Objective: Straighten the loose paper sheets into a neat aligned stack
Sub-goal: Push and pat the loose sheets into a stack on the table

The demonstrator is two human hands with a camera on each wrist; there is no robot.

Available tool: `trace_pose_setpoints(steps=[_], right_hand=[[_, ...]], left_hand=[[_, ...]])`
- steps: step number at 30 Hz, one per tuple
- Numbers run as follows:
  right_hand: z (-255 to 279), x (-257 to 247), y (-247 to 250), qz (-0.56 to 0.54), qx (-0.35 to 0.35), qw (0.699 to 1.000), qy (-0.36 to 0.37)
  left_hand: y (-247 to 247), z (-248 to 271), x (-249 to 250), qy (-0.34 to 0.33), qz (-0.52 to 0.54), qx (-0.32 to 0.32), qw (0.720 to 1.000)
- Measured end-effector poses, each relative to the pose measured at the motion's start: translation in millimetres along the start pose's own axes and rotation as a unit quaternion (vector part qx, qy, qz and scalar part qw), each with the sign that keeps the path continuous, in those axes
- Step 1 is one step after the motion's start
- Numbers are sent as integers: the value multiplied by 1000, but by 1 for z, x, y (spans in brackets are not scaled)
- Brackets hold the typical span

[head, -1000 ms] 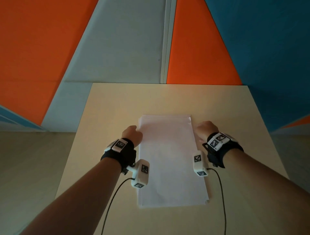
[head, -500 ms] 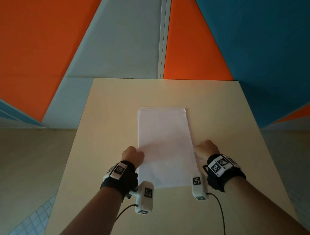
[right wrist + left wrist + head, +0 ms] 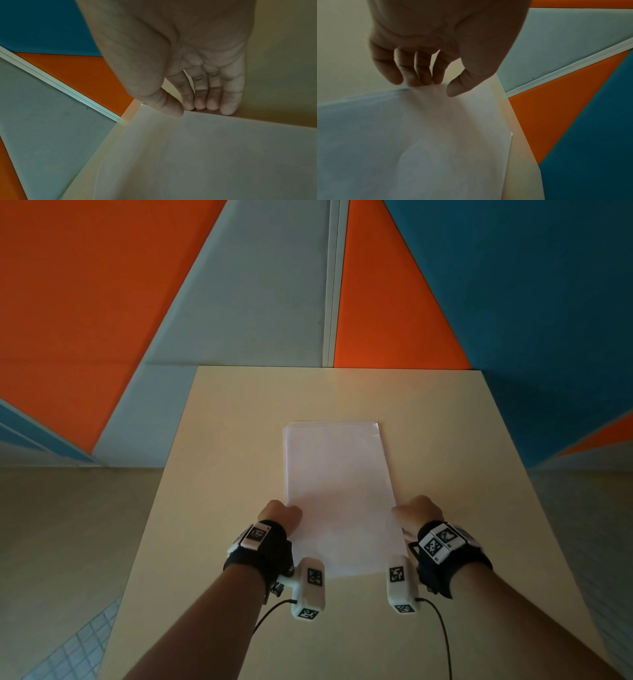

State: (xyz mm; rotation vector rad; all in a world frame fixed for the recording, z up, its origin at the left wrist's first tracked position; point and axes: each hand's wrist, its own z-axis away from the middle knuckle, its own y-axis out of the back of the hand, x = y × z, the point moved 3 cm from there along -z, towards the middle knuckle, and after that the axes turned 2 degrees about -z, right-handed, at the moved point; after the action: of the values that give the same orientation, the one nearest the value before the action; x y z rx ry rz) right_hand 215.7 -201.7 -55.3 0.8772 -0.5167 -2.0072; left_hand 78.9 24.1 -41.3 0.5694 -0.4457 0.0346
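Note:
A stack of white paper sheets (image 3: 337, 494) lies lengthwise on the beige table (image 3: 222, 457). At its far end a few sheet edges show slightly offset. My left hand (image 3: 279, 515) is at the stack's left long edge near the front, my right hand (image 3: 416, 510) at the right long edge opposite. In the left wrist view my left hand (image 3: 440, 88) pinches the paper (image 3: 436, 148) edge, thumb on top and fingertips at the edge. In the right wrist view my right hand (image 3: 186, 110) pinches the paper (image 3: 205, 155) the same way, and the edge bows up a little.
The table's far edge meets a wall of orange (image 3: 85, 302), grey (image 3: 257, 302) and blue (image 3: 531, 302) panels. Bare tabletop lies on both sides of the stack and beyond it. Floor shows past the table's left and right edges.
Both hands have slid back along the stack's long edges from near its far end to near its front end. In the last half second they have hardly moved.

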Motion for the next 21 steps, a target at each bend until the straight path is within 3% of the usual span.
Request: trace_pose_setpoints(steps=[12,21], right_hand=[[2,-9,3,45,2,999,-5],[-3,-12,2,67,16,998,-3]], left_hand=[[0,-12,5,-16,10,-6,1000],[-3,-35,-3,0,92,-5,996]])
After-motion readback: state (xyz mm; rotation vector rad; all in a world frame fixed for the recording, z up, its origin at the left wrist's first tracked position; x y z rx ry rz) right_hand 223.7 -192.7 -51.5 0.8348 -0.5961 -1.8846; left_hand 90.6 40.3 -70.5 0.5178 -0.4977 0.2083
